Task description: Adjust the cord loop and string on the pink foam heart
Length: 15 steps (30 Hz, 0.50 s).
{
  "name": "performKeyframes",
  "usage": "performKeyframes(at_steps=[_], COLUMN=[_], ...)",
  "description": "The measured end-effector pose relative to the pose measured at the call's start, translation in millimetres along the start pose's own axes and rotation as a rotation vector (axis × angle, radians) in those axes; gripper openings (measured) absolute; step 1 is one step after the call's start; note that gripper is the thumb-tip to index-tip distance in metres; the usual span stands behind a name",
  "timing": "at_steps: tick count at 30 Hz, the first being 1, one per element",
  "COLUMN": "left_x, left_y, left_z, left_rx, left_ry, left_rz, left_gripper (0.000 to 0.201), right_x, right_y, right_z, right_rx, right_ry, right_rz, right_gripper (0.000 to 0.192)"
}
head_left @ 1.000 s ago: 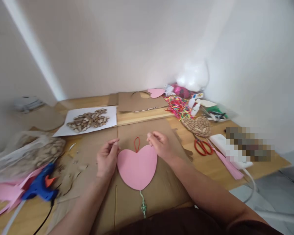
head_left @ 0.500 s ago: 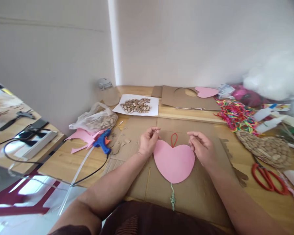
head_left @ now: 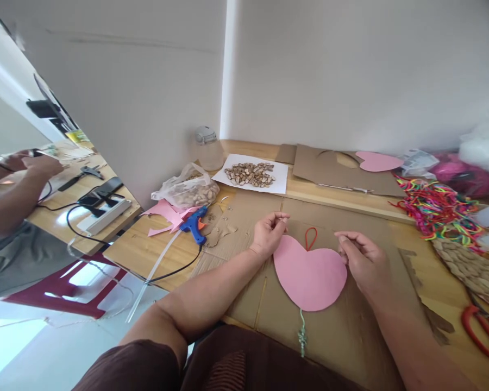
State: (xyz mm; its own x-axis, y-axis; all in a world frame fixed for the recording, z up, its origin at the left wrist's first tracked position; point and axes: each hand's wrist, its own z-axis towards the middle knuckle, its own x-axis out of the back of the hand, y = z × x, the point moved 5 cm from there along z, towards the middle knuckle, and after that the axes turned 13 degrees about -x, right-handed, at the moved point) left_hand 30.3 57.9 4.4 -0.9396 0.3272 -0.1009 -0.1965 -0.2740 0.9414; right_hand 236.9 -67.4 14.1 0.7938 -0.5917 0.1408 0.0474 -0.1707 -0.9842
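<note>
A pink foam heart (head_left: 309,274) lies flat on a brown cardboard sheet (head_left: 350,331). A red cord loop (head_left: 310,238) sticks out at its top, and a green knotted cord (head_left: 302,336) hangs from its tip. My left hand (head_left: 269,234) rests at the heart's upper left edge with its fingers curled together. At the upper right edge my right hand (head_left: 361,260) rests the same way. I see nothing pinched in either hand.
A blue glue gun (head_left: 194,224), pink scraps and a bag of wood pieces (head_left: 186,190) lie to the left. Wood slices on white paper (head_left: 250,174), cut cardboard (head_left: 334,169) and a second pink heart (head_left: 378,161) sit behind. Coloured strings (head_left: 436,209) and red scissors (head_left: 484,331) are right. Another person's hand (head_left: 41,164) works at the left table.
The view has swung to the left, bringing the side table and another person into sight. Both hands stay at the heart's upper edges and the heart has not moved.
</note>
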Motion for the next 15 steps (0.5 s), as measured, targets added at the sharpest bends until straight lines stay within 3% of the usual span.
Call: performKeyframes(at_steps=[10, 15], left_x=[-0.3, 0.1], left_y=[0, 1], left_z=[1, 0], left_rx=[-0.006, -0.006], left_ry=[-0.005, -0.002], left_rz=[0.021, 0.016], left_gripper=[0.025, 0.026], right_x=[2, 3], right_y=[8, -8], right_z=[4, 2], right_rx=[-0.009, -0.027], right_ry=[0.016, 0.006], right_rz=[-0.026, 0.043], right_gripper=[0.023, 0.026])
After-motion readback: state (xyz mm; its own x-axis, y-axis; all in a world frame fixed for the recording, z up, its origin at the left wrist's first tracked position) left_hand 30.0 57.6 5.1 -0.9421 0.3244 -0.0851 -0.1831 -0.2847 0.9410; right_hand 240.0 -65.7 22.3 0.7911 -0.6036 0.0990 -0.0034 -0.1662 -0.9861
